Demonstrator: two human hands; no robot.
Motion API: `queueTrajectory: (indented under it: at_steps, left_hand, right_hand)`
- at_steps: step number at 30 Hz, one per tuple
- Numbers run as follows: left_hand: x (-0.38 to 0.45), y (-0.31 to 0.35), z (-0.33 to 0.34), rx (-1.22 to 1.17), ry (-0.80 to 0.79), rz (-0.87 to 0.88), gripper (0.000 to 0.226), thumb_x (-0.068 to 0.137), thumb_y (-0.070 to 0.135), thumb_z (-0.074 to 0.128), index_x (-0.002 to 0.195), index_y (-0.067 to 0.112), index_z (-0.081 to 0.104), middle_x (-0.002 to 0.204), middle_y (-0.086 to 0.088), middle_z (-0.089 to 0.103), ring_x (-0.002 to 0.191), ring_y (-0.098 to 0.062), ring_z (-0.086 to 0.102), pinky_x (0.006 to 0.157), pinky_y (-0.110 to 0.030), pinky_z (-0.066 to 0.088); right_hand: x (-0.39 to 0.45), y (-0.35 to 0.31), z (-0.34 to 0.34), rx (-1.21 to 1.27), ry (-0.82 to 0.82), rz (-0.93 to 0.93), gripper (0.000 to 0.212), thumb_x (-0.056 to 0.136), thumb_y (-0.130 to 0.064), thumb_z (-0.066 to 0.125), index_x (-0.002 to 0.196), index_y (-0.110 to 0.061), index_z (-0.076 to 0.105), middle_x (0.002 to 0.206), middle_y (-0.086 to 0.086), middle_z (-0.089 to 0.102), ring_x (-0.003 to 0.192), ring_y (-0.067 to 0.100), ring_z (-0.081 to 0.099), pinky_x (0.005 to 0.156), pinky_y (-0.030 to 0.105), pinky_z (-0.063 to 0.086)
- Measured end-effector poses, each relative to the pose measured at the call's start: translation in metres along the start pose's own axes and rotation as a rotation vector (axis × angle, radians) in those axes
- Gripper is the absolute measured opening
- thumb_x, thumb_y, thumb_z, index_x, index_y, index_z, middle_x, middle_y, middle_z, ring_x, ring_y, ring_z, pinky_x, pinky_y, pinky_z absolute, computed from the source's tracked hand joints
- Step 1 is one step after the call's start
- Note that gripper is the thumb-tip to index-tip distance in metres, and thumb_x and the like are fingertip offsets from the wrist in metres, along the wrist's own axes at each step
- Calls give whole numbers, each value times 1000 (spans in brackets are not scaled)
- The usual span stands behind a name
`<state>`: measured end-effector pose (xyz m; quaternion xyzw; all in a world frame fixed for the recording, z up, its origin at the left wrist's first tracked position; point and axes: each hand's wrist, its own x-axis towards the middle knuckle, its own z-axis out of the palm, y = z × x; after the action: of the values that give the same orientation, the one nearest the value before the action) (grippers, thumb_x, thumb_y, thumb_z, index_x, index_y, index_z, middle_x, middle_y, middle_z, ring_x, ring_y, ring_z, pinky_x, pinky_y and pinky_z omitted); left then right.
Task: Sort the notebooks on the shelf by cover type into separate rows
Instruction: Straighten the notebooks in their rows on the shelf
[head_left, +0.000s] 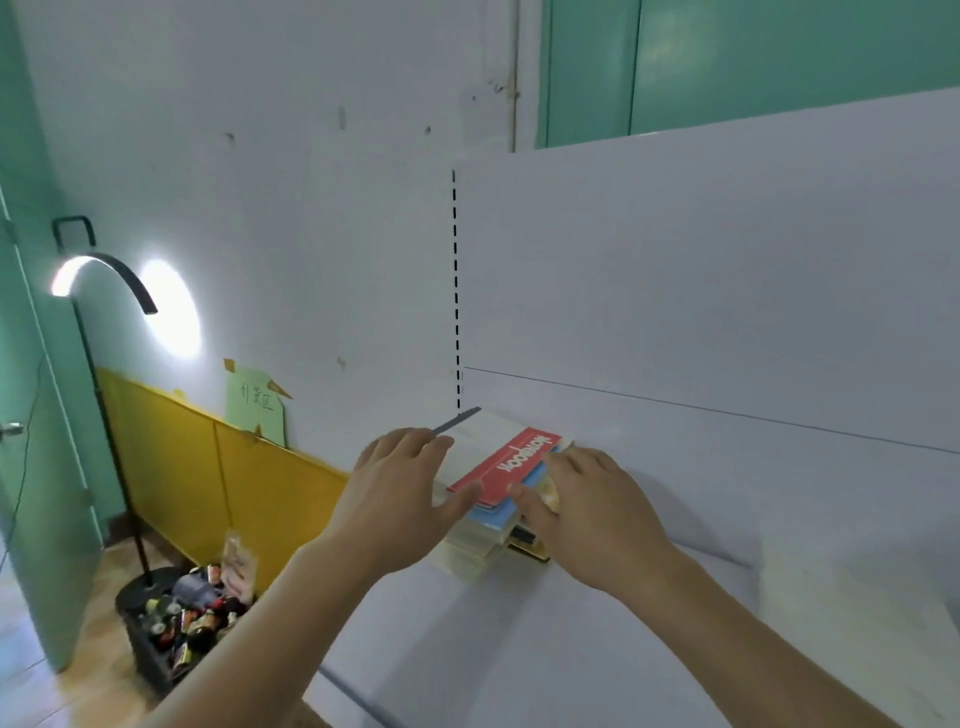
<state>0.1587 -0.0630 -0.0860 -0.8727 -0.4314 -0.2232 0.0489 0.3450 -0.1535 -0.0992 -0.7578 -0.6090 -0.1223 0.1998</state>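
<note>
A stack of notebooks (483, 540) lies at the left end of a white shelf (597, 649). On top is a red notebook (511, 460) with white lettering; under it show a blue cover (493, 512) and cream-coloured ones. My left hand (400, 499) is at the stack's left side, fingers straight, its thumb touching the red cover's near corner. My right hand (587, 509) rests on the stack's right side, fingers spread over the covers and the thumb against the red notebook's edge. A dark notebook edge (527, 545) peeks out low on the right.
The shelf's white back panel (701, 312) rises behind the stack, with a slotted upright (456, 291) at its left edge. To the left, on the floor below, stand a black floor lamp (104, 364), a yellow panel (208, 478) and a black crate of bottles (187, 623).
</note>
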Motion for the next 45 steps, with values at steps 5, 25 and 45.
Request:
queueTrajectory:
  at_steps: [5,25,45]
  left_hand:
    - [30,-27,10,77,-195,139,101,78,91,25,155,26,23,162,1,21,150,-20,13,122,-40,8]
    - [76,-71,6,-1063,-38,166,46,96,49,53,137,28,50,104,14,69,96,-6,65,82,-23,52]
    - [94,-109,24,-1380,-13,-153,37,104,21,47,137,37,42,112,14,63,92,-9,63,59,-19,50]
  right_hand:
    - [30,-13,20,29,0,209,48,92,-67,37,82,-26,60,85,-6,61,80,12,59,68,29,51]
    - [27,-87,-29,636,592,628,22,94,-39,61,102,-18,59,86,-1,72,57,12,70,41,25,51]
    - [58,-62,14,94,-107,827,55,86,-63,58,72,-11,64,55,-1,65,45,12,61,46,22,44]
